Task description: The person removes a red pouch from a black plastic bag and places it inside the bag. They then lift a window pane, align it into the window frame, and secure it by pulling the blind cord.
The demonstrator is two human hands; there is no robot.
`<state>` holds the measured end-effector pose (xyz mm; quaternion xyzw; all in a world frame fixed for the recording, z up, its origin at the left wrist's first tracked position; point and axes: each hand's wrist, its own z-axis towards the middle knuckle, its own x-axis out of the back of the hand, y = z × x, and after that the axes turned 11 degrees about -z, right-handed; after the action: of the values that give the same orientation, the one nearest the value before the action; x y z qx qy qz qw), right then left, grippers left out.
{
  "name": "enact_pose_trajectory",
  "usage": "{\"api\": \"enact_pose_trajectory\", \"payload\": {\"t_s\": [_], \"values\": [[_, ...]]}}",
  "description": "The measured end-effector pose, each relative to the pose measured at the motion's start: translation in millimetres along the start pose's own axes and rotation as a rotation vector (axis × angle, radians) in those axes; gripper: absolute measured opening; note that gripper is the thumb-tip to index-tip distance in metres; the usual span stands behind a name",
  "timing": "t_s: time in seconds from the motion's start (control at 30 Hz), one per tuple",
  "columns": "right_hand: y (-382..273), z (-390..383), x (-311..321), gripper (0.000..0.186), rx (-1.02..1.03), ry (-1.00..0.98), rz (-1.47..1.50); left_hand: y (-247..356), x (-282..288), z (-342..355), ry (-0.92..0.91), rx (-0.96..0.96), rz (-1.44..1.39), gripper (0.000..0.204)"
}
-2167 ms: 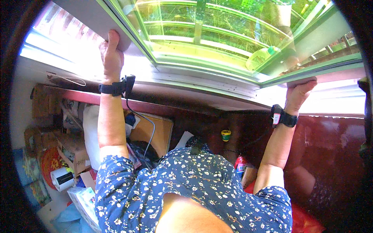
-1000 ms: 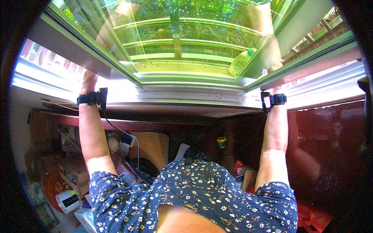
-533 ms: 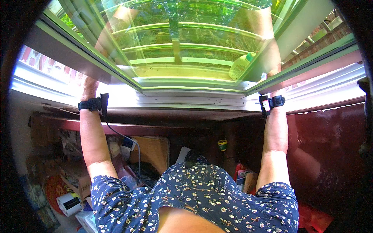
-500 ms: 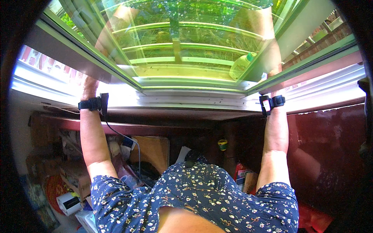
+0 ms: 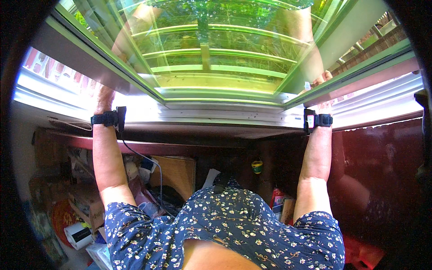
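A light-framed window sash [image 5: 225, 95] with green-tinted glass stands before me, above a white sill [image 5: 216, 114]. My left hand [image 5: 105, 95] reaches behind the sash's left side; its fingers are mostly hidden in glare and behind the frame. On the right, my right hand [image 5: 322, 79] is behind the sash's slanting edge, which crosses its middle. Its bent fingers show above that edge, beside a small pale piece [image 5: 307, 85]. What they hold, if anything, is hidden. A dark strap [image 5: 107, 119] is on my left wrist, another [image 5: 320, 120] on my right.
Below the sill are a brown board [image 5: 174, 175], a white roll [image 5: 78, 235] and a yellow-green tape measure [image 5: 257, 167]. A cable [image 5: 150, 158] hangs from the left wrist strap. A glossy dark-red panel [image 5: 378, 180] stands at the right.
My right hand has shifted slightly right, and its bent fingers now show above the sash edge. The pale bottle with a green cap, seen through the glass before, is out of sight. My left hand stays put.
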<state>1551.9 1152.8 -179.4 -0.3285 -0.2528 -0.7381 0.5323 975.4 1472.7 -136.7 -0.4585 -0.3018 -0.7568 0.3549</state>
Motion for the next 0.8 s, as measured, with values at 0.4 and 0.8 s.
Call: {"api": "enact_pose_trajectory", "payload": {"t_s": [0.4,0.8], "values": [[29,-4,-6,0.051,-1.045,0.162,1.855,5,4,1,-0.005,-0.013,0.001,0.035],[32,-9,6,0.063,-1.025,0.361,1.568,23,2,-4,-0.037,-0.007,0.023,0.037]]}}
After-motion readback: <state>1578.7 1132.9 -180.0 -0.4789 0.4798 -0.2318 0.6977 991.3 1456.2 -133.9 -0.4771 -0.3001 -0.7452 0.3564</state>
